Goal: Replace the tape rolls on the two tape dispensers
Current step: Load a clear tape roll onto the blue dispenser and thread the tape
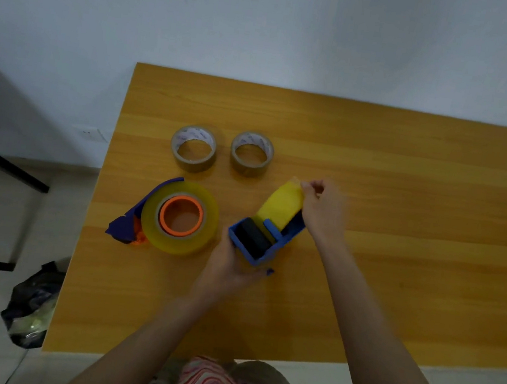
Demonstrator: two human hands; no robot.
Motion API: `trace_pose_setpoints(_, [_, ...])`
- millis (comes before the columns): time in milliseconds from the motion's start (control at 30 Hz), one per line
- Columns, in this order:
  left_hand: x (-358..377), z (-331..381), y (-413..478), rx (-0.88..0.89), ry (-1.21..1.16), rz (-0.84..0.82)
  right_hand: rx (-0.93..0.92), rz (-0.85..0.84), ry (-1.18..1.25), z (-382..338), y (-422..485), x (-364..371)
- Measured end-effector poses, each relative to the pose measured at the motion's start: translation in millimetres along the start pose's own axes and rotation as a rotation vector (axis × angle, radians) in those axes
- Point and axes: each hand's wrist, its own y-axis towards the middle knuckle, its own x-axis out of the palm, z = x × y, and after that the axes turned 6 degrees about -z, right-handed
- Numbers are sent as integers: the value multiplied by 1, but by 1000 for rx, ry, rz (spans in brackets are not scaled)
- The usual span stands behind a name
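Progress looks early, or at least hard to place: both dispensers carry a yellowish roll, and two brown tape rolls lie off any dispenser at the far side of the table [404, 211]. The left brown roll [191, 164] and the right brown roll [248, 169] lie flat, side by side and apart from each other. Whether they are the fresh rolls waiting to go on or the spent ones already taken off cannot be told, though their thin winding hints at the second. Nearer, on the left, a blue dispenser [123, 226] lies on its side with a broad clear-yellow roll [174, 241] seated on its orange hub [163, 215], and no hand touches it. To its right, the left hand [229, 266] is wrapped around the rear of the second blue dispenser [273, 230], holding it just above or on the table, with its black roller [254, 237] facing the camera. The right hand [320, 210] pinches the free end of the yellow roll [279, 205] mounted in that dispenser, fingertips closed on the tape at the top of the roll. I judge this to be either threading a newly fitted roll or freeing the tape before removal. If the brown rolls are the replacements, both swaps remain. On the floor beside the table sits a dark plastic bag [31, 301].
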Motion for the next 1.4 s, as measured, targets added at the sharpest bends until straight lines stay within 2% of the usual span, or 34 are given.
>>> trace_pose_setpoints(133, [23,2,-3,46,44,-49,-191,-42,-77,-7,-9,-8])
trace_pose_setpoints(267, [33,8,2,109,85,-32,-356,-166,5,0,-22,-7])
trace_pose_setpoints(433, [36,1,2,241,195,-44,-453,-232,111,12,-28,-17])
trace_pose_setpoints(667, [39,-15,3,278,407,-80,-382,-303,283,33,-37,-21])
trace_pose_setpoints(867, [34,-3,9,136,363,-129,-356,-310,292,30,-34,-20])
trace_pose_setpoints(1000, [26,6,10,145,344,-117,-374,-244,264,27,-31,-16])
trace_pose_setpoints(1100, [33,12,0,12,161,49,-488,-203,155,25,-28,-13])
trace_pose_setpoints(1167, [40,20,-6,-264,-124,122,-515,-213,70,25,-25,-10])
trace_pose_setpoints(1233, [47,29,-7,-593,-569,70,-518,-185,1,25,-24,-8])
trace_pose_setpoints(1300, [52,33,-5,-815,-934,-16,-538,-120,-60,22,-23,-6])
trace_pose_setpoints(1333, [54,33,-5,-865,-1095,-56,-548,-89,-87,20,-23,-5])
trace_pose_setpoints(1400, [60,35,-2,-854,-1409,-89,-552,-66,-123,17,-22,-4])
